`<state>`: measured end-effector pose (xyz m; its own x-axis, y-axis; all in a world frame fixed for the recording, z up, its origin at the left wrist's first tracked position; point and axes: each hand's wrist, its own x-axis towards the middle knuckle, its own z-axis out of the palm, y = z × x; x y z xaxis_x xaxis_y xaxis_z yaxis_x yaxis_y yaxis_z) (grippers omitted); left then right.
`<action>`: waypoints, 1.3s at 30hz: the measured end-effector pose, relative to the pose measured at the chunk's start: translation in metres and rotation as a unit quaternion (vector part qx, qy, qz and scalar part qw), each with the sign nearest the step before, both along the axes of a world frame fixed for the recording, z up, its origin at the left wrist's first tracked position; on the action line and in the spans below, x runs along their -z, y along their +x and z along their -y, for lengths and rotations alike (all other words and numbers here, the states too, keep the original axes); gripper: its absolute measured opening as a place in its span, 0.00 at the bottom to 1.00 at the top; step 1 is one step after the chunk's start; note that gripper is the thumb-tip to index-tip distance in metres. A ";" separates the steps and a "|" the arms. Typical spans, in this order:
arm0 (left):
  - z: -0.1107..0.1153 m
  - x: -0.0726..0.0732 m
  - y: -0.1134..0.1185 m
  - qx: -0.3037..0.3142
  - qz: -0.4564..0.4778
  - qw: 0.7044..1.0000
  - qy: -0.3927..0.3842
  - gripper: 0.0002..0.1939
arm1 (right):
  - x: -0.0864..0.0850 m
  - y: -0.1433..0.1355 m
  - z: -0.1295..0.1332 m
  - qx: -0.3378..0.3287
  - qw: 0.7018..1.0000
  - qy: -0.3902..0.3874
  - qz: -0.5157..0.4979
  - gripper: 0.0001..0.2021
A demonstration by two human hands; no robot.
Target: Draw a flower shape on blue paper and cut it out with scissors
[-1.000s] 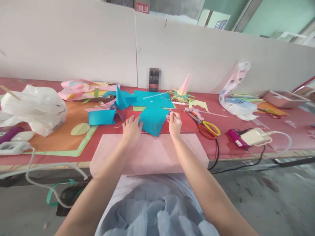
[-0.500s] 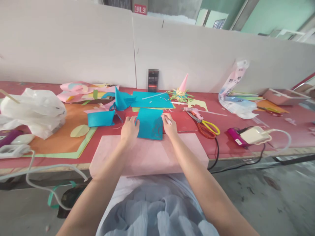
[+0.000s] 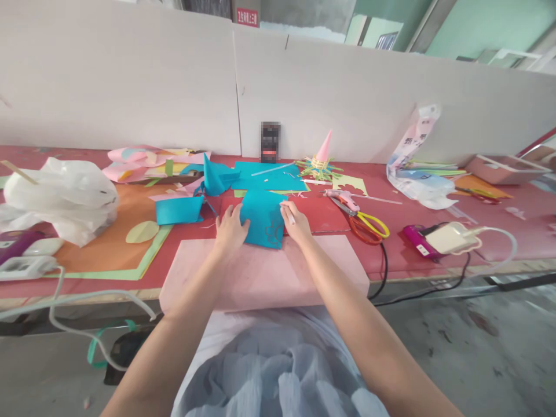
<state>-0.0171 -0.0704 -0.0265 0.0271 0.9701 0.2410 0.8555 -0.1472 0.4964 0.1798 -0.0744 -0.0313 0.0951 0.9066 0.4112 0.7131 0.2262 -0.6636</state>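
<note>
A blue sheet of paper (image 3: 260, 217) with a dark curvy outline drawn on its lower right lies in front of me, its near edge over a pink block (image 3: 264, 278). On its left edge rests my left hand (image 3: 231, 229), open, fingers apart and pressing the paper down. My right hand (image 3: 297, 223) is closed around a white pen (image 3: 291, 220) at the sheet's right edge. The pen's tip is too small to make out. Just left of my left hand is a folded blue paper strip (image 3: 179, 209).
Scissors (image 3: 369, 226) and a pink glue gun (image 3: 345, 200) lie to the right. Behind stand a pink paper cone (image 3: 324, 147) and a phone (image 3: 270, 142). A white plastic bag (image 3: 65, 194) sits left; purple power strips (image 3: 419, 242) with cables lie near the front edge.
The blue sheet has turned slightly, its lower edge now tilted. My right hand has shifted a little left with the pen; the fingers of my left hand have spread.
</note>
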 end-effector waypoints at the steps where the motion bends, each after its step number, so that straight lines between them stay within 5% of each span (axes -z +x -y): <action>1: 0.000 -0.002 0.000 0.009 0.012 1.000 0.002 0.26 | 0.000 0.000 0.000 0.000 1.000 0.001 0.004 0.11; 13: -0.016 -0.001 -0.007 0.034 0.237 0.971 -0.007 0.25 | 0.002 0.002 -0.001 0.016 1.000 0.004 0.011 0.11; 20: 0.005 -0.025 0.001 0.114 0.141 0.977 0.112 0.25 | 0.004 0.005 -0.004 0.028 0.999 0.028 -0.034 0.11; 24: 0.012 -0.030 0.004 0.109 0.102 0.976 0.156 0.23 | 0.007 0.008 -0.006 0.055 0.995 0.050 -0.062 0.12; 32: 0.004 -0.012 -0.003 -0.001 0.038 0.998 0.041 0.22 | 0.007 0.007 -0.001 -0.021 0.999 0.033 -0.005 0.09; 39: 0.007 -0.005 0.003 0.110 -0.127 0.986 -0.002 0.24 | 0.005 0.006 -0.002 -0.004 0.997 0.049 -0.060 0.10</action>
